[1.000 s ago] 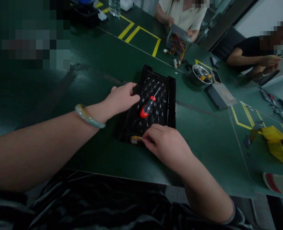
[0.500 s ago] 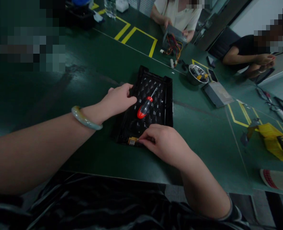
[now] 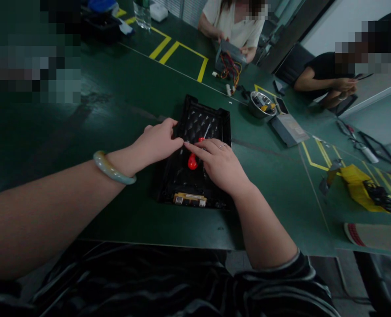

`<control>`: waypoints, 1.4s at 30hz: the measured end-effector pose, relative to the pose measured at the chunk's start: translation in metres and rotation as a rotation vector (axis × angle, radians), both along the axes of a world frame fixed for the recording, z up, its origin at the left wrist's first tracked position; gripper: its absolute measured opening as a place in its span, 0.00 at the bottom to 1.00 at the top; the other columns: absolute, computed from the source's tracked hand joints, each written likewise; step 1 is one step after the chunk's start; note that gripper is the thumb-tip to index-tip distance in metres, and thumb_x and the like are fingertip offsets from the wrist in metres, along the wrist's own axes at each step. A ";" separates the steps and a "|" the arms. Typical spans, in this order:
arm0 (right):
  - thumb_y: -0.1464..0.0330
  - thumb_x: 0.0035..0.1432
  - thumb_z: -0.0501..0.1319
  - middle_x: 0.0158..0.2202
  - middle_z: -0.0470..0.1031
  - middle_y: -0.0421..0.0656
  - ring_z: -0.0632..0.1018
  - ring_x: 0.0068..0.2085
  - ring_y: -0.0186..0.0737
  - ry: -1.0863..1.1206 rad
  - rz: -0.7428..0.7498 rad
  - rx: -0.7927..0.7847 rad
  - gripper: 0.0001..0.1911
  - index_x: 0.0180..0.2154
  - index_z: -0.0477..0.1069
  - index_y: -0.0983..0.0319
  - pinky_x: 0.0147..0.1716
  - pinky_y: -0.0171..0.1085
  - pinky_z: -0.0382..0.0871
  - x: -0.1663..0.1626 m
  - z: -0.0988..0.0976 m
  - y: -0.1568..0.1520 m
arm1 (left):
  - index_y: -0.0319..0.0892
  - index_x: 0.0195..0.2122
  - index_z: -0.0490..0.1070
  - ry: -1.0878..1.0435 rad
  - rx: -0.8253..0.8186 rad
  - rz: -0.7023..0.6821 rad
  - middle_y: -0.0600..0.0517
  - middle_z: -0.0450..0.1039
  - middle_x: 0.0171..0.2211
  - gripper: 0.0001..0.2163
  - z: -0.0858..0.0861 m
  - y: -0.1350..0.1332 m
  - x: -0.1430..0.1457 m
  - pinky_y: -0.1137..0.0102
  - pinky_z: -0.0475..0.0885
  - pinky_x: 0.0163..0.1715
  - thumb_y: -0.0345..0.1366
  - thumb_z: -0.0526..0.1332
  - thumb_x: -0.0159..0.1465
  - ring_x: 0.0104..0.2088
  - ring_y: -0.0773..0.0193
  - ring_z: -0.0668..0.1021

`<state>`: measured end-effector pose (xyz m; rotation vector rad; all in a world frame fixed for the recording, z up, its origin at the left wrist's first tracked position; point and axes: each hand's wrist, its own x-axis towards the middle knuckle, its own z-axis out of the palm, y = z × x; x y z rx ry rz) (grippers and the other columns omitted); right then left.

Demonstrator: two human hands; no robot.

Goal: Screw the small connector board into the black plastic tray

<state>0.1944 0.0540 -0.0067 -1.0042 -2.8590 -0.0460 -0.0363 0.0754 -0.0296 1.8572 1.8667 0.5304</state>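
Observation:
A black plastic panel (image 3: 226,132) with a raised-edge frame and textured inside lies on the green table. My left hand (image 3: 157,141), with a jade-like bangle at its wrist, grips the panel's left edge, its thumb over the inside. Across the panel reaches my right hand (image 3: 220,165), fingers stretched out, the index fingertip close to my left thumb. Beneath it lies a screwdriver (image 3: 192,162) with a red and black handle; its middle is hidden by the fingers. A small yellowish circuit board (image 3: 190,199) with metal ports sits along the panel's near end.
Ahead, a person (image 3: 231,26) holds a grey metal box (image 3: 230,53) with coloured cables. A metal bowl (image 3: 261,105) of parts and a grey box (image 3: 289,127) stand to the right. Another person (image 3: 324,79) sits beyond. A yellow bin (image 3: 357,185) is at the right.
My right hand has let go of the circuit board's end and moved up over the screwdriver towards my left thumb. The board now shows in full. My left hand stays at the panel's edge.

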 end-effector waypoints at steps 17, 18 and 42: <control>0.56 0.65 0.62 0.29 0.70 0.39 0.70 0.25 0.33 1.765 -0.085 0.093 0.14 0.43 0.72 0.59 0.21 0.33 0.59 0.020 0.024 -0.007 | 0.39 0.70 0.64 -0.001 -0.005 0.021 0.41 0.79 0.52 0.33 -0.008 0.003 -0.003 0.53 0.71 0.58 0.55 0.53 0.71 0.53 0.43 0.79; 0.56 0.65 0.63 0.28 0.70 0.39 0.71 0.25 0.33 1.748 -0.092 0.029 0.14 0.43 0.73 0.59 0.20 0.33 0.59 0.019 0.024 -0.007 | 0.40 0.70 0.63 -0.001 -0.014 0.025 0.42 0.79 0.52 0.33 -0.008 0.003 -0.004 0.53 0.71 0.58 0.55 0.53 0.71 0.53 0.43 0.79; 0.55 0.66 0.65 0.28 0.75 0.37 0.74 0.27 0.31 1.737 -0.229 -0.082 0.14 0.41 0.73 0.59 0.24 0.31 0.67 0.011 0.017 -0.013 | 0.46 0.55 0.78 -0.086 0.343 -0.201 0.49 0.80 0.44 0.19 0.023 -0.025 -0.003 0.53 0.64 0.59 0.50 0.57 0.72 0.46 0.53 0.79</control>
